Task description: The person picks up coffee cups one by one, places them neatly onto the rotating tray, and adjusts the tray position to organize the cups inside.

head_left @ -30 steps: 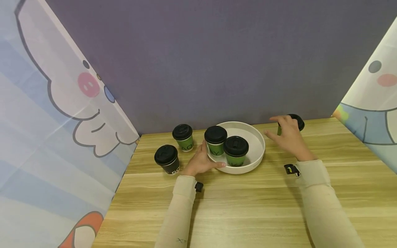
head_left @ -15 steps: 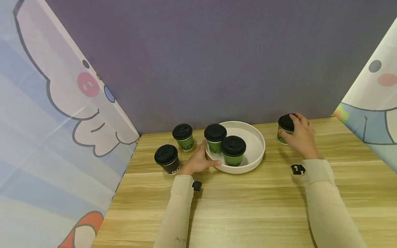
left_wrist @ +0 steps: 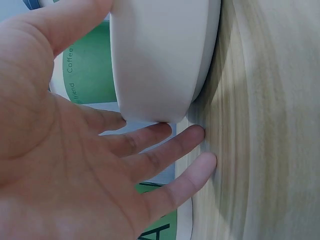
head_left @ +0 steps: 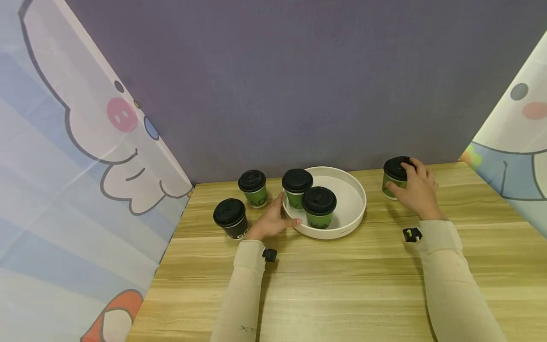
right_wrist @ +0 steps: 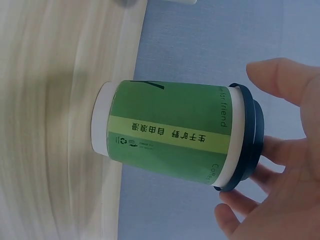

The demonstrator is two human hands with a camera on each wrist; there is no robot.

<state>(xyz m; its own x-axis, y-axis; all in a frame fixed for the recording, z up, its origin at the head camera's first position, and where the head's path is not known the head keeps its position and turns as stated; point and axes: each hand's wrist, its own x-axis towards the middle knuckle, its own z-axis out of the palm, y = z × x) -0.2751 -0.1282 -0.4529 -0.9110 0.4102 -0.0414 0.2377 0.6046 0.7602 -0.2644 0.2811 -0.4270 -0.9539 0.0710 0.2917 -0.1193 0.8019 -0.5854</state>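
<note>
In the head view, my left hand touches the left side of a round white tray, its thumb at the front rim. The left wrist view shows the fingers nearly straight against the tray wall. Two green paper coffee cups with black lids, a rear one and a front one, stand inside the tray. My right hand is at the black lid of another green coffee cup, upright on the table. The right wrist view shows fingers touching the lid, the thumb apart from it.
Left of the tray stand a green lidded cup and a black lidded cup. A grey panel rises behind the wooden table. Cartoon-printed cloths hang at the left and right.
My right hand has moved right, from in front of the far-right cup to its lid. The front cup in the tray has shifted slightly left. My left hand stays at the tray.
</note>
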